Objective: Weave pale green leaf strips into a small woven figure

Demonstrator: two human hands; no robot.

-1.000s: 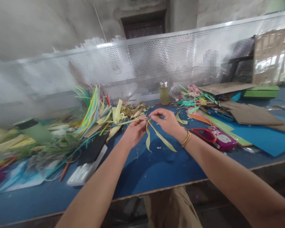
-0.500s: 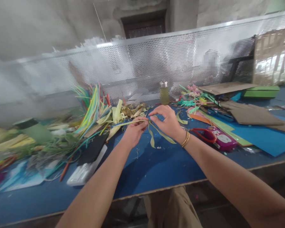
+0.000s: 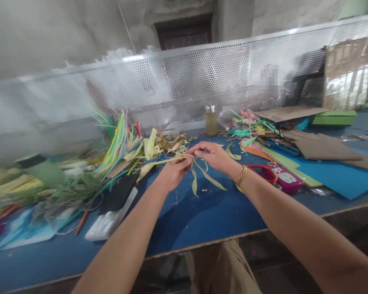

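My left hand and my right hand meet above the blue tabletop, both pinched on pale green leaf strips. One strip runs left from my left fingers toward the heap; two ends hang down below my right fingers. A gold bracelet circles my right wrist.
A heap of coloured strips and dried leaves lies to the left. A small glass bottle stands at the perforated metal screen. Red-handled scissors, a pink device, brown card and blue sheets lie to the right. A white keypad lies left.
My right hand has dropped slightly and turned, drawing the strips lower. My left hand has stayed almost in place, pinching the same strip.
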